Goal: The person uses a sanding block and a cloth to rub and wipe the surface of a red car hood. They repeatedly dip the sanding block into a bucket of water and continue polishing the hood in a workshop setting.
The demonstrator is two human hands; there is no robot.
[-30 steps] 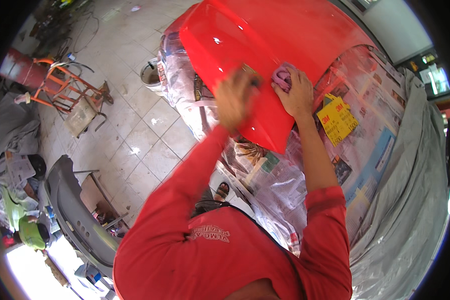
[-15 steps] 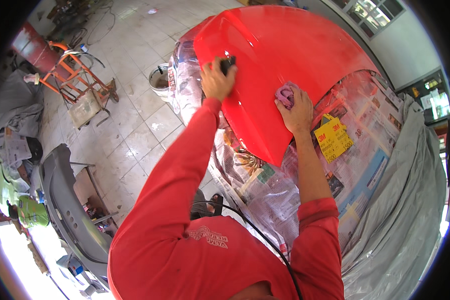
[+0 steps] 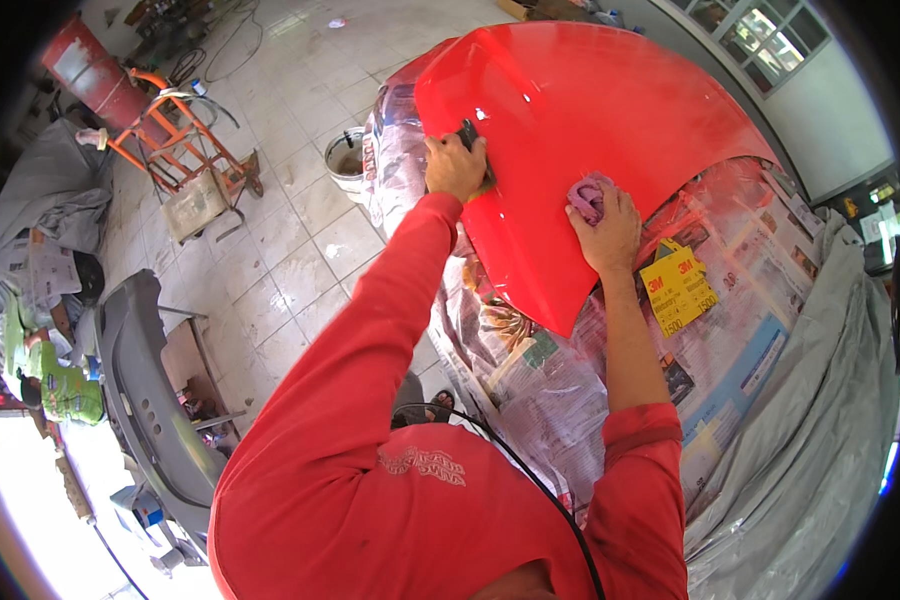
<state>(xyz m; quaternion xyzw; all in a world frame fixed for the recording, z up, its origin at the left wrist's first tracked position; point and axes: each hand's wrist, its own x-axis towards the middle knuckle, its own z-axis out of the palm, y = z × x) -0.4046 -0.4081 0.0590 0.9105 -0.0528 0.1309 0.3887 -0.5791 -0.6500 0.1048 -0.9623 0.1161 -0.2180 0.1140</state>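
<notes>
We grip a dark sanding block (image 3: pixel 470 140) in our left hand (image 3: pixel 454 168) at the red panel's (image 3: pixel 610 110) near edge; our right hand (image 3: pixel 606 225), beside it, presses a pink cloth (image 3: pixel 588 195). Uneven pressure there could cut through the paint.

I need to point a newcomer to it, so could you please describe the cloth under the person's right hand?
Find the big glossy red car panel. The right hand presses on its lower right part. The cloth is the crumpled pink wad under those fingers.

Two hands (image 3: pixel 455 165) (image 3: pixel 605 225); one red panel (image 3: pixel 610 110); one pink cloth (image 3: pixel 588 195); one bucket (image 3: pixel 348 160); one yellow packet (image 3: pixel 678 288).
</notes>
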